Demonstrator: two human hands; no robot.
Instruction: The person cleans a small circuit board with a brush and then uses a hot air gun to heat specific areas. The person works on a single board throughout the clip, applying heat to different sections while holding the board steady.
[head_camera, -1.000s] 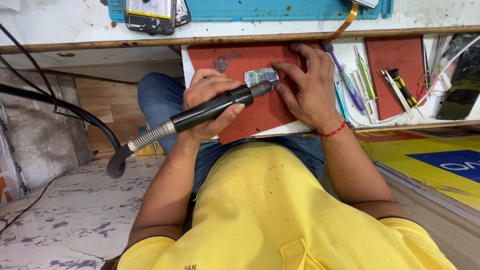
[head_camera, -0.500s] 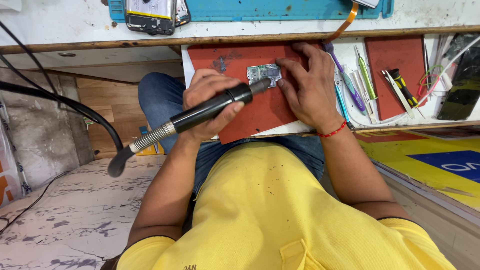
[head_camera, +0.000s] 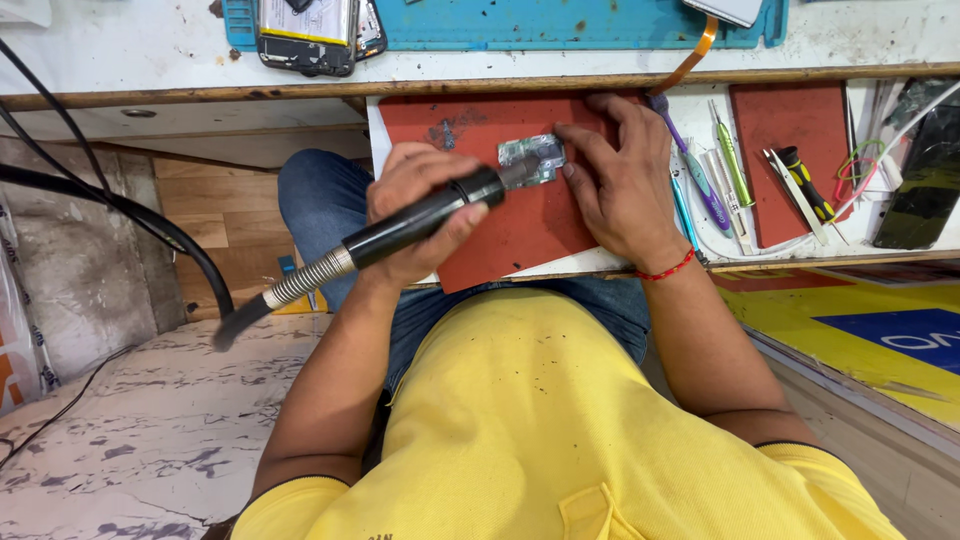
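Your left hand (head_camera: 420, 215) is wrapped around the black handle of the hot-air wand (head_camera: 420, 220), fingers closed firmly on it, with the ribbed metal collar and hose trailing off toward 8 o'clock. The nozzle tip sits right over the small circuit board (head_camera: 532, 157), which lies on the red mat (head_camera: 520, 230) near its top edge, at about 12 o'clock from your chest. Your right hand (head_camera: 625, 185) lies flat and spread on the mat just at 3 o'clock of the board, fingertips touching its right edge to pin it; it holds nothing.

To do this well, I judge you want the nozzle kept just off the board rather than resting on it, and moved in small circles so no single spot takes all the heat. Keep the pinning fingertips on the far edge, away from the air stream. Steady your left wrist against the mat's edge so the tip does not wander.

The tweezers and screwdrivers (head_camera: 720, 170) lie in the white tray (head_camera: 760, 255) at 3 o'clock of your right hand, close enough to reach without lifting the wand. The hose (head_camera: 130, 215) hangs free at 9 o'clock; mind it does not tug the handle.
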